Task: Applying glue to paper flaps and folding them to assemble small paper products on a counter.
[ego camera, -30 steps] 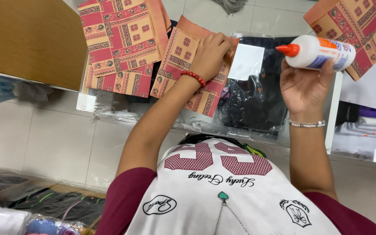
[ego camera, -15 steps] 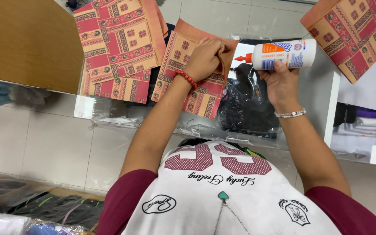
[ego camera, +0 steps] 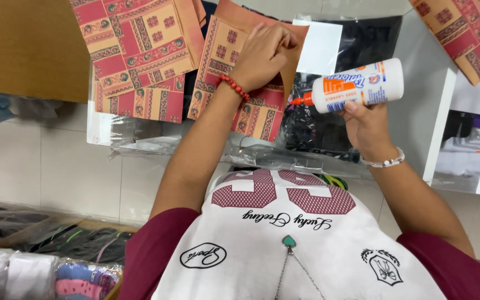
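The left hand (ego camera: 262,55) presses flat on a folded sheet of patterned orange-red paper (ego camera: 234,89), fingers bent over its crease; the right hand (ego camera: 368,125) grips a smooth white plastic glue bottle (ego camera: 359,86) – lying sideways, orange nozzle toward the paper; both lie over crinkled clear plastic (ego camera: 195,147) on a white table (ego camera: 418,94); pale floor tiles (ego camera: 45,166) below.

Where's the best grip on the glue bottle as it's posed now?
Grip the glue bottle around its white cylindrical body, about mid-length, coming from below as the right hand does. It lies nearly horizontal with the orange nozzle pointing left toward the patterned paper piece under the left hand; the straight round body probably seats the fingers best.
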